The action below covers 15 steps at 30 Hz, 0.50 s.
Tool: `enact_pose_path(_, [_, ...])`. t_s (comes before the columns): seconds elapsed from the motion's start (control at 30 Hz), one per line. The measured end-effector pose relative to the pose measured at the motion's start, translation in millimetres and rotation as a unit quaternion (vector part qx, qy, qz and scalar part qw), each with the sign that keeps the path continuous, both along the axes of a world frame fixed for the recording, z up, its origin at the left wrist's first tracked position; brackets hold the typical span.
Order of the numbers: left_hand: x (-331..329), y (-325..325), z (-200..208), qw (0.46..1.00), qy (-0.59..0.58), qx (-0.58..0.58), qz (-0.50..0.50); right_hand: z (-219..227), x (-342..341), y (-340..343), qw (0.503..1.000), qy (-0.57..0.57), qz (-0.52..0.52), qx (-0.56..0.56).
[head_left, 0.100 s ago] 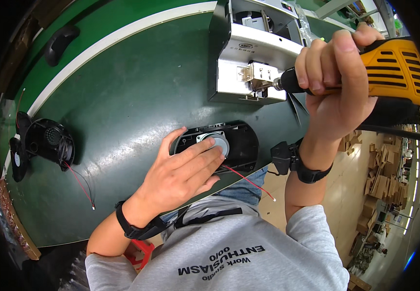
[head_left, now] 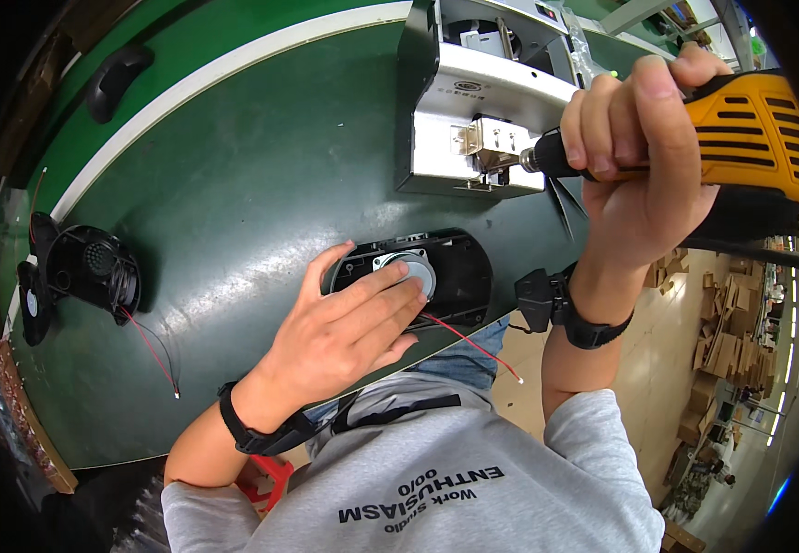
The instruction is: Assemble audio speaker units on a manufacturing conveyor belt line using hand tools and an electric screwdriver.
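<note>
My right hand [head_left: 644, 152] is wrapped round a yellow and black power screwdriver [head_left: 750, 134], held roughly level. Its bit end meets the metal pick-up block [head_left: 499, 143] at the front of a silver screw feeder [head_left: 501, 83]. Below and to the left, my left hand [head_left: 349, 323] lies with fingers stretched over a small round speaker [head_left: 423, 276]. That speaker sits inside an oblong black plastic housing [head_left: 464, 267], and my little finger reaches the housing's left end. A red wire [head_left: 473, 347] trails from the speaker past the bench edge. My fingers hide part of the speaker.
Another black housing [head_left: 95, 258] with a coiled cable and thin wires lies at the left of the green bench [head_left: 234, 175]. Tweezers [head_left: 561, 207] rest beside the feeder. A dark curved object [head_left: 118, 83] lies at the far left. Cardboard pieces [head_left: 717, 341] are piled at right.
</note>
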<state>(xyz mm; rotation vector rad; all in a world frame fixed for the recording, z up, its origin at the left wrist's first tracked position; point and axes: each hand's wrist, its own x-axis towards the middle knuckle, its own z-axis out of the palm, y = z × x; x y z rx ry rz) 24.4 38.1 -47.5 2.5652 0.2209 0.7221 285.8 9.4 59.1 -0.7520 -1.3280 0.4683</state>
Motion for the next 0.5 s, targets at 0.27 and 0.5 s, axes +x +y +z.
enact_pose_path(0.27, [0.2,0.3,0.3,1.000,0.000,-0.008,0.000,-2.4,-22.9,-1.9,0.996,0.007,-0.074,-0.042])
enact_pose_path(0.5, [-0.1,0.6,2.1,1.000,0.000,-0.012,-0.004,2.8,-0.5,-13.8,0.999,-0.008,-0.040,-0.003])
